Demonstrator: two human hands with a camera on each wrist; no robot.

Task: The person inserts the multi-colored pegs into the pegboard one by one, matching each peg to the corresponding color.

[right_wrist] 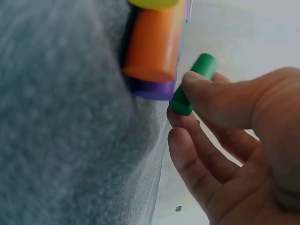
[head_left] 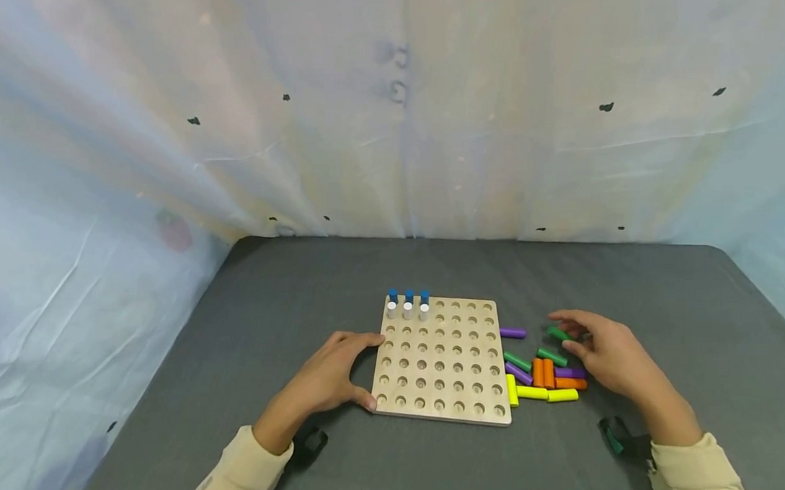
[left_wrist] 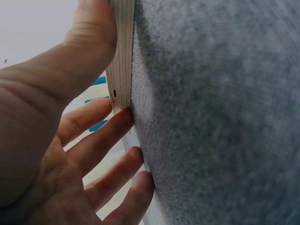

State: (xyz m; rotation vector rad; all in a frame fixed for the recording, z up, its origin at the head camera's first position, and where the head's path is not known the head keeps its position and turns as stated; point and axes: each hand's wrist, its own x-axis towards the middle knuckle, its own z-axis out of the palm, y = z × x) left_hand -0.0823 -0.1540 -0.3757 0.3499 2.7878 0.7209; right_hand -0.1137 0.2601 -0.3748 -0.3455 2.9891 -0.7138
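A wooden pegboard (head_left: 429, 359) with rows of round holes lies flat on the grey table. Three blue pegs (head_left: 409, 296) stand in its far-left corner, and three white pegs (head_left: 408, 311) stand in the row before them. My left hand (head_left: 325, 373) touches the board's left edge, thumb by the near corner and index finger farther up; in the left wrist view its fingers (left_wrist: 105, 140) are fairly straight. To the right of the board, my right hand (head_left: 607, 353) pinches a green peg (right_wrist: 205, 66) between thumb and fingers, tilted beside the loose pegs.
Loose pegs lie by the board's right side: purple (head_left: 513, 333), green (head_left: 552, 357), orange (head_left: 549, 373) and several yellow (head_left: 532, 393). A pale curtain (head_left: 460, 127) hangs behind the grey table (head_left: 290, 292). Dark straps (head_left: 309, 446) circle both wrists.
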